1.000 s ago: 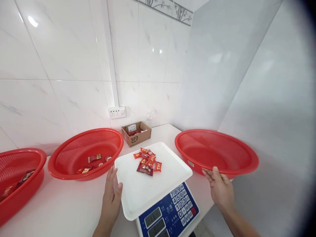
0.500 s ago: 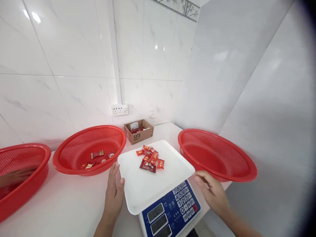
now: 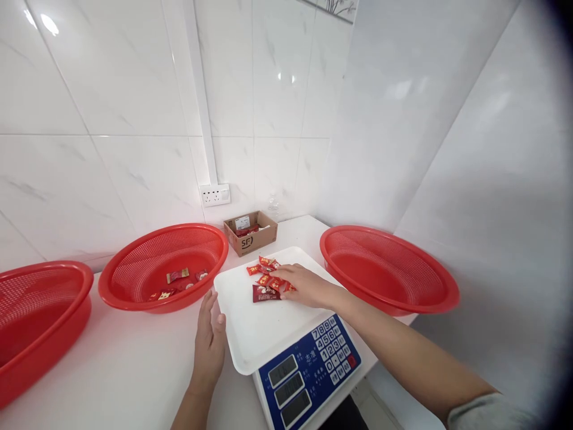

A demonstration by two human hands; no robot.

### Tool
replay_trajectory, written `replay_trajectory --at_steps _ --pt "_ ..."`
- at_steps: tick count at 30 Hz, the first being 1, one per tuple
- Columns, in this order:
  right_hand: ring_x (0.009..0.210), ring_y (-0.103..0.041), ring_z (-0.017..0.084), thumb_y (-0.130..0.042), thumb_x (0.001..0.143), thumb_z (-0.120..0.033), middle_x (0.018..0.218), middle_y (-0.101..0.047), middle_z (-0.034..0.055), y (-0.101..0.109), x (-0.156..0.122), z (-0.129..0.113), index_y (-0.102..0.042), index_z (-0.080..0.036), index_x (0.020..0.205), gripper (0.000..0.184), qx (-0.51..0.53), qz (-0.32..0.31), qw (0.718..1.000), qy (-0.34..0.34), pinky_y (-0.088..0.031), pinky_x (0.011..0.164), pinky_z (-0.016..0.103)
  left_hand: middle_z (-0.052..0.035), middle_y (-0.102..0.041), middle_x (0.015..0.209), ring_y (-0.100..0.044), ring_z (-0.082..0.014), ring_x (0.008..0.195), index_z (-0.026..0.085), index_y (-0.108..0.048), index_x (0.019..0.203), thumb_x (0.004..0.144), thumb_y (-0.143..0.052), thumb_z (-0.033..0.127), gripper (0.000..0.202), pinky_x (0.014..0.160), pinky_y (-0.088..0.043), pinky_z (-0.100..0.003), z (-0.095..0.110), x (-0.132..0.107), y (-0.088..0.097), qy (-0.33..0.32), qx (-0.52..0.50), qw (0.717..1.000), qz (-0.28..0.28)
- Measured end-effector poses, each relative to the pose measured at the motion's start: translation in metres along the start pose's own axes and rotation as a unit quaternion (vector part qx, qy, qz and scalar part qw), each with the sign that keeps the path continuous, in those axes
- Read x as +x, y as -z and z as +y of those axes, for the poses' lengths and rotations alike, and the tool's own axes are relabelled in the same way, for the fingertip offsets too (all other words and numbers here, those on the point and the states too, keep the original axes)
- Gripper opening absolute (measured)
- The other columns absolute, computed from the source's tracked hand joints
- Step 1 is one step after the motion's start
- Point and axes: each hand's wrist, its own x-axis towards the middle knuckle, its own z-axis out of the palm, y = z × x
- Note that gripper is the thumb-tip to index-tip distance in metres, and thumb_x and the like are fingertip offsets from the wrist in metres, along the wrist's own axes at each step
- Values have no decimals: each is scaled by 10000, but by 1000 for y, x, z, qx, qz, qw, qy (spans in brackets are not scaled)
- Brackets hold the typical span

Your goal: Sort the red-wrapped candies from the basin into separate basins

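Several sweets [image 3: 265,293] lie near the far edge of the tray [image 3: 250,340] — the right hand [image 3: 310,286], half curled, covers some; whether it grips any cannot be told. The left hand [image 3: 209,345], fingers extended and holding nothing, is beside the tray's left edge. Beneath the tray: a scale [image 3: 317,365]. At the right edge of the bench [image 3: 134,358] — a basket [image 3: 385,286].

Small workroom — digital scale [image 3: 310,371]; red baskets [image 3: 385,276]

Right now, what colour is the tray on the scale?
The tray is white with no visible pattern; the head view shows it best.
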Motion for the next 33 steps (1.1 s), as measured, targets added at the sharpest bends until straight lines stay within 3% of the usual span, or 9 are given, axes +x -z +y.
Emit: replay_trajectory --at_steps 4,9,12,15,21,27,33 --pt "1082 -506 239 -466 852 -226 1144 -606 67 -4 1 5 -600 -223 1107 288 -10 36 999 -2 -393 912 362 -73 -351 1434 -280 -229 1334 250 -396 1312 903 -352 469 466 1105 -207 -458 0 1 0 8 -2 1000 3" --pt "976 -570 234 -355 891 -175 1071 -622 126 -11 3 14 -557 -157 1108 297 -23 86 995 -50 -422 808 334 -70 -355 1434 -296 -233 1326 247 -390 1319 904 -337 480 478 1108 -205 -455 0 2 0 25 12 1000 9" --pt "964 -579 213 -337 897 -167 1082 -622 119 -11 0 20 -523 -154 1147 312 -24 123 990 -64 -420 787 307 -69 -365 1428 -304 -234 1321 239 -396 1312 902 -330 489 484 1106 -220 -446 -1 2 0 18 17 1000 11" --pt "912 -589 182 -305 921 -206 1056 -632 89 -2 -7 24 -523 -173 1123 299 -27 165 983 -80 -417 752 284 -71 -365 1427 -307 -237 1319 236 -396 1308 901 -332 492 486 1103 -230 -450 -2 2 0 26 16 999 14" --pt "708 -576 170 -299 931 -372 787 -642 19 26 -31 39 -571 -219 905 313 -62 229 962 -139 -390 605 270 -71 -380 1415 -306 -261 1318 242 -406 1303 895 -355 486 477 1097 -230 -479 -2 2 -1 30 2 999 20" --pt "778 -591 200 -304 924 -352 899 -657 51 39 -50 72 -579 -222 928 304 -125 241 940 -205 -386 637 294 -76 -395 1399 -321 -256 1310 240 -410 1295 896 -350 480 469 1093 -242 -474 -4 3 0 30 10 999 20" --pt "892 -586 274 -327 899 -242 983 -646 119 40 -60 95 -615 -204 1023 316 -183 195 927 -262 -413 668 365 -77 -380 1413 -315 -266 1314 241 -406 1298 894 -351 489 478 1088 -252 -480 -3 2 0 41 11 999 23"
